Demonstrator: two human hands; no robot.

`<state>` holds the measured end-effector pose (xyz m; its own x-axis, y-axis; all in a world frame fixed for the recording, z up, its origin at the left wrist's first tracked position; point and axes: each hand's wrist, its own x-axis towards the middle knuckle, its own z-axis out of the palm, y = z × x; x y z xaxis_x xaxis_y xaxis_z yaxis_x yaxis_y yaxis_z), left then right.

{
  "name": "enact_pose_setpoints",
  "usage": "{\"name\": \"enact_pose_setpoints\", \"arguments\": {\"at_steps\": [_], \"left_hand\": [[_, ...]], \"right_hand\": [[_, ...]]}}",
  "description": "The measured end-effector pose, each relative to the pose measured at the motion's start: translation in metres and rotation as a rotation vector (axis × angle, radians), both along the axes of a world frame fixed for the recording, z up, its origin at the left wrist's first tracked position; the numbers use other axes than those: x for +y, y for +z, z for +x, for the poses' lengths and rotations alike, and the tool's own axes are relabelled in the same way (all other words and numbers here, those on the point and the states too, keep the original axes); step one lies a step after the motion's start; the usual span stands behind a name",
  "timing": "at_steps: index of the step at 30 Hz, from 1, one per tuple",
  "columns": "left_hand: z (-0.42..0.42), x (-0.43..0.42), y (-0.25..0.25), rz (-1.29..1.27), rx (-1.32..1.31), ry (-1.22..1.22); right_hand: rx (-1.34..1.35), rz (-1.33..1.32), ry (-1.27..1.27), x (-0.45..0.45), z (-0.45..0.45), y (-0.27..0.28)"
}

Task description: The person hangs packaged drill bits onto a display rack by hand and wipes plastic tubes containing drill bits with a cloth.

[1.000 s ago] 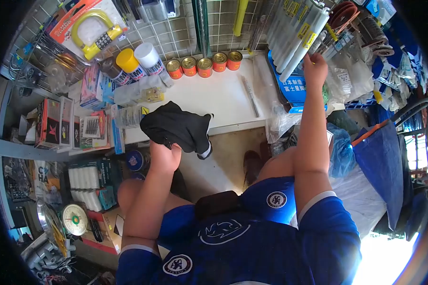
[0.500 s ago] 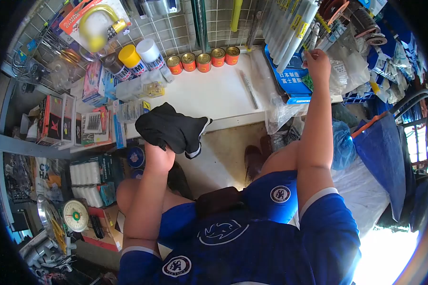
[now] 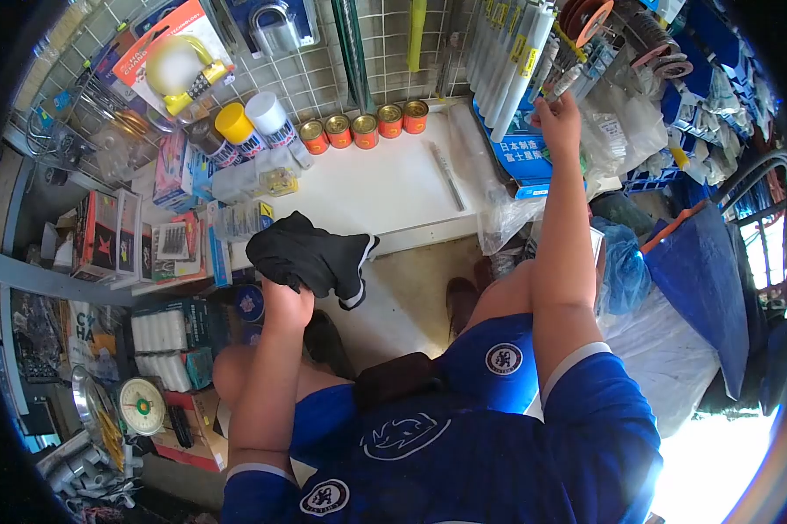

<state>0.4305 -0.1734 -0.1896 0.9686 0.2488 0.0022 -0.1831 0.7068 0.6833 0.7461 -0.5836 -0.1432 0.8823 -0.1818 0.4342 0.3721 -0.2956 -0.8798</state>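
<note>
My left hand (image 3: pixel 288 307) is closed around the gathered end of a black cloth (image 3: pixel 310 253) with a pale edge, which hangs over in front of the white counter. The cloth covers most of its fingers. My right hand (image 3: pixel 559 127) is raised at the right, fingers pinched together beside the hanging goods. What lies between those fingertips is too small to make out. White tubes with yellow labels (image 3: pixel 515 79) hang just left of it, and a blue box with white lettering (image 3: pixel 520 157) lies below them.
Several small orange tins (image 3: pixel 364 133) line the back of the white counter (image 3: pixel 350 188). Spray cans (image 3: pixel 271 118) stand to their left, and a pen-like stick (image 3: pixel 448 177) lies at the right. A dial scale (image 3: pixel 141 405) sits low left; a blue sheet (image 3: pixel 699 288) hangs right.
The view has tilted, so the counter and its goods appear lower and slightly left. My right hand is a little higher against the hanging goods. My left hand still holds the black cloth.
</note>
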Motion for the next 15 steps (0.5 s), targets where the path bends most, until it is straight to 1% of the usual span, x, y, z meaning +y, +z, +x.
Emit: {"name": "enact_pose_setpoints", "arguments": {"at_steps": [3, 6, 8, 10, 14, 15], "left_hand": [[0.001, -0.001, -0.001, 0.022, -0.015, -0.036], [-0.001, -0.003, -0.002, 0.005, 0.006, -0.032], [0.000, -0.001, -0.004, -0.023, 0.029, -0.012], [-0.001, -0.001, -0.005, -0.041, -0.029, -0.036], [0.001, 0.003, -0.010, 0.001, -0.183, -0.112], [0.001, 0.000, -0.007, -0.019, -0.194, -0.115]], "right_hand": [[0.073, -0.024, 0.034, -0.009, -0.005, 0.001], [0.185, -0.035, 0.142, -0.028, -0.020, 0.012], [0.280, -0.110, 0.166, -0.036, -0.042, 0.031], [0.356, -0.212, 0.208, -0.046, -0.060, 0.047], [0.287, -0.123, 0.202, -0.048, -0.092, 0.079], [0.259, -0.146, 0.241, -0.052, -0.096, 0.084]]}}
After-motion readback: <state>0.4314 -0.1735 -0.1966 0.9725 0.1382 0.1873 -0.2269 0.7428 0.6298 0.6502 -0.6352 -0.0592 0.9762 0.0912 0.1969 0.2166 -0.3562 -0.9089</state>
